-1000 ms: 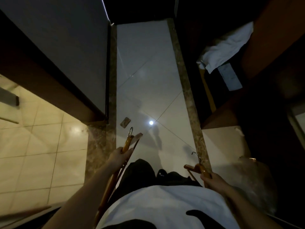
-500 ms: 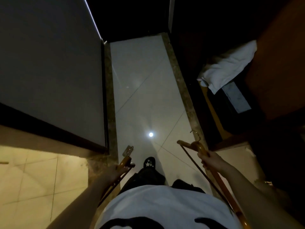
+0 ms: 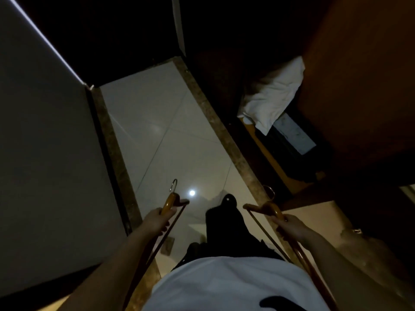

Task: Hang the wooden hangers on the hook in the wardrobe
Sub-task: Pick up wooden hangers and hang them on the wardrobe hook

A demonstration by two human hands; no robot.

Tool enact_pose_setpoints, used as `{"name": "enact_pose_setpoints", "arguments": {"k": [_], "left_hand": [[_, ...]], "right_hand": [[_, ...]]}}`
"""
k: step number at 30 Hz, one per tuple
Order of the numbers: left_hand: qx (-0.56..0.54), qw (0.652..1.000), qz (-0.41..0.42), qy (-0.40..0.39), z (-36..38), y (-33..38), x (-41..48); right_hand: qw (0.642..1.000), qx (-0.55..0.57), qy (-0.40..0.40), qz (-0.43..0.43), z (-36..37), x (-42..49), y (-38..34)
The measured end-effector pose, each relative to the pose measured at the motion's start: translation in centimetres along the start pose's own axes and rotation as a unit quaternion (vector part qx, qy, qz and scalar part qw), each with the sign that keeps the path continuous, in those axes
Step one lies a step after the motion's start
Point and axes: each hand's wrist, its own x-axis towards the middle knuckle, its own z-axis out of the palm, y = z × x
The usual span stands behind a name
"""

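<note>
Two wooden hangers are being carried down a dim corridor, one in each hand. Over on the left, a flat grey door panel (image 3: 45, 153) is standing beside the path, matt and plain. Next to it, the left hand (image 3: 157, 222) is wrapping its fingers closed around the left hanger (image 3: 167, 205) just below the neck, so the thin metal hook (image 3: 173, 185) is pointing forward and free, presumably ready to catch on something. Its varnished, curved shoulder and slim crossbar are trailing back along the forearm. Down the middle, the glossy pale floor tiles (image 3: 161, 122) are throwing back a small round spot of light, with a mottled stone border on both sides. Moving right, the right hand (image 3: 292, 227) is clasping the right hanger (image 3: 269, 208) the same way, near its rounded top, the long arm running back past the white shirt (image 3: 224, 286). Its hook is too dark to make out clearly. Further right, the dark brown wardrobe (image 3: 359, 86) is standing open, a crumpled white cloth (image 3: 269, 99) lying soft on a shelf inside. No hanging hook is showing in there yet.
</note>
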Motion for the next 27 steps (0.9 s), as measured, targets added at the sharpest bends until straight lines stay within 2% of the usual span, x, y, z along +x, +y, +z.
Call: {"name": "enact_pose_setpoints", "arguments": {"k": [7,16,21,24,27], "left_hand": [[0.024,0.999,0.043,-0.023,-0.3,10.5,6.6],[0.082,0.995,0.052,-0.006,-2.5,20.0,13.9],[0.148,0.985,0.091,0.005,-4.2,26.7,18.7],[0.186,0.972,0.143,-0.020,-5.2,32.6,21.2],[0.237,0.945,0.215,-0.071,-6.0,39.5,23.1]], "right_hand": [[0.998,0.043,0.007,0.054,-5.1,5.1,-3.4],[0.996,0.089,0.014,0.019,-12.5,9.3,-16.1],[0.991,0.094,0.092,-0.033,-15.8,11.5,-21.7],[0.978,0.113,0.154,-0.081,-17.4,11.9,-24.9],[0.955,0.112,0.243,-0.129,-19.4,11.9,-28.1]]}}
